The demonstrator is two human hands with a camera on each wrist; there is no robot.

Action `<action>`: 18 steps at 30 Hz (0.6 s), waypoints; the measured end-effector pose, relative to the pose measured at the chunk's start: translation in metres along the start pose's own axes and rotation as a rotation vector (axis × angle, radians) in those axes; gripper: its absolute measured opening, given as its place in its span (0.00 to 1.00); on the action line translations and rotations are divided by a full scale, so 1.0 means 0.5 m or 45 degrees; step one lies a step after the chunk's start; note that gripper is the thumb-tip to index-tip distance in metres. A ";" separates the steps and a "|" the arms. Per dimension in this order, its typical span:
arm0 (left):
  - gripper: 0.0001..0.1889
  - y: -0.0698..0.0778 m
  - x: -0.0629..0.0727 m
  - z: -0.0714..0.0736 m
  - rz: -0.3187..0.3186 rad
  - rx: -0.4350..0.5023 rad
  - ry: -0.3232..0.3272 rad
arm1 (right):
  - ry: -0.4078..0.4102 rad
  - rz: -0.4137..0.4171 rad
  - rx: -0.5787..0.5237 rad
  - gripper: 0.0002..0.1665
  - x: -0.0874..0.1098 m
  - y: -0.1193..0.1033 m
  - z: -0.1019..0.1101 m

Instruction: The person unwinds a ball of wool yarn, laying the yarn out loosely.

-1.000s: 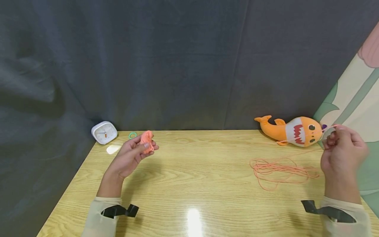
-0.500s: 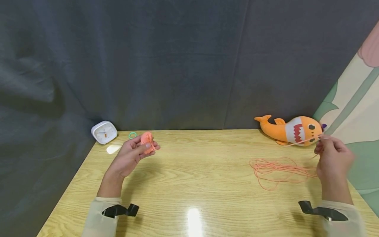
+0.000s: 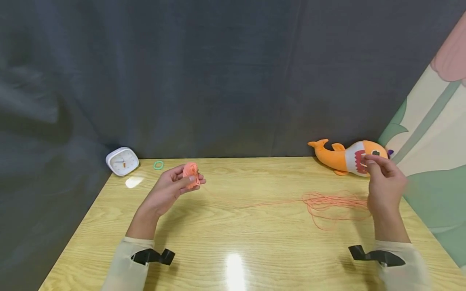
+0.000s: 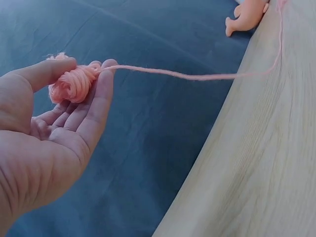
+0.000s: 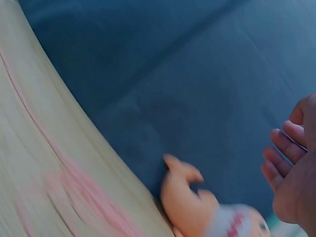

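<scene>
My left hand (image 3: 171, 188) holds a small wound ball of coral-pink yarn (image 3: 191, 175) between thumb and fingers, above the left part of the table. In the left wrist view, a single strand (image 4: 197, 77) leaves the ball at the fingertips and sags toward the table. It leads to a loose heap of the same yarn (image 3: 329, 201) at the right. My right hand (image 3: 386, 182) hovers above the right end of this heap, fingers loosely curled. No strand shows at its fingers in the right wrist view. The right hand partly covers an orange plush shark (image 3: 329, 158).
A white alarm clock (image 3: 123, 161) stands at the table's back left corner, with a green ring (image 3: 158, 165) beside it. A dark curtain (image 3: 218, 81) hangs behind the wooden table (image 3: 276, 242). A patterned cloth (image 3: 422, 161) borders the right side.
My right hand has moved left, from beside the shark's head to in front of it. The strand that stretched from it is now slack on the table. The left hand keeps the yarn ball.
</scene>
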State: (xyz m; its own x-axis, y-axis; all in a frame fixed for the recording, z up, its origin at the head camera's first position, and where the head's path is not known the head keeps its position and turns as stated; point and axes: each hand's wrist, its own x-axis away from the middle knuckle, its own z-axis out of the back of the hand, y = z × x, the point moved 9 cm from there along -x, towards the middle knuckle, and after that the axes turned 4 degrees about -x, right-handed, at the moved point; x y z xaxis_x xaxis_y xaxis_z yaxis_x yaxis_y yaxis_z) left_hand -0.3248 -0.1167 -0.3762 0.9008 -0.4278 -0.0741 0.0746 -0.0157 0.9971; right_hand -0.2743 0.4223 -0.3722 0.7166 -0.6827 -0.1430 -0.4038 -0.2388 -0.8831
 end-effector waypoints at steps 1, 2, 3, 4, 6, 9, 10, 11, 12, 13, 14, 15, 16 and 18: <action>0.22 0.002 -0.003 -0.004 0.001 0.001 -0.005 | -0.079 0.026 -0.037 0.07 0.014 0.001 -0.029; 0.22 0.003 -0.005 -0.008 0.001 0.007 -0.010 | -0.158 0.043 -0.063 0.07 0.030 0.003 -0.058; 0.22 0.004 -0.007 -0.011 0.002 0.011 -0.013 | -0.242 0.064 -0.087 0.08 0.047 0.006 -0.088; 0.22 0.005 -0.009 -0.014 0.002 0.014 -0.017 | -0.325 0.085 -0.103 0.08 0.065 0.010 -0.117; 0.22 0.004 -0.012 -0.019 0.006 0.026 -0.021 | -0.472 0.084 -0.098 0.11 0.102 0.021 -0.170; 0.22 0.001 -0.015 -0.023 0.005 0.041 -0.028 | -0.638 0.105 -0.020 0.14 0.150 0.039 -0.236; 0.22 0.000 -0.015 -0.024 0.006 0.044 -0.031 | -0.678 0.099 0.013 0.15 0.165 0.047 -0.253; 0.22 -0.002 -0.015 -0.024 0.005 0.048 -0.034 | -0.715 0.089 0.038 0.16 0.178 0.057 -0.270; 0.22 -0.003 -0.014 -0.024 0.005 0.053 -0.034 | -0.747 0.080 0.063 0.16 0.192 0.067 -0.286; 0.23 -0.004 -0.013 -0.025 0.005 0.056 -0.036 | -0.778 0.070 0.078 0.17 0.206 0.079 -0.301; 0.23 -0.006 -0.012 -0.025 0.007 0.060 -0.040 | -0.814 0.057 0.093 0.17 0.220 0.092 -0.316; 0.24 -0.008 -0.011 -0.026 0.008 0.060 -0.045 | -0.848 0.045 0.104 0.17 0.235 0.106 -0.331; 0.24 -0.009 -0.011 -0.027 0.010 0.061 -0.049 | -0.885 0.026 0.123 0.18 0.250 0.119 -0.344; 0.24 -0.011 -0.010 -0.030 0.011 0.067 -0.059 | -0.954 -0.006 0.140 0.18 0.280 0.145 -0.370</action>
State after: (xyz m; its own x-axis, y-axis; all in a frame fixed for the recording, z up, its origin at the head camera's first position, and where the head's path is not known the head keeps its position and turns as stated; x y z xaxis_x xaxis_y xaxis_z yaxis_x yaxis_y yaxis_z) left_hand -0.3233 -0.1009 -0.3816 0.8804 -0.4697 -0.0658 0.0432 -0.0586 0.9973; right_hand -0.3086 0.1815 -0.3736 0.9290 -0.0207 -0.3696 -0.3686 -0.1436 -0.9184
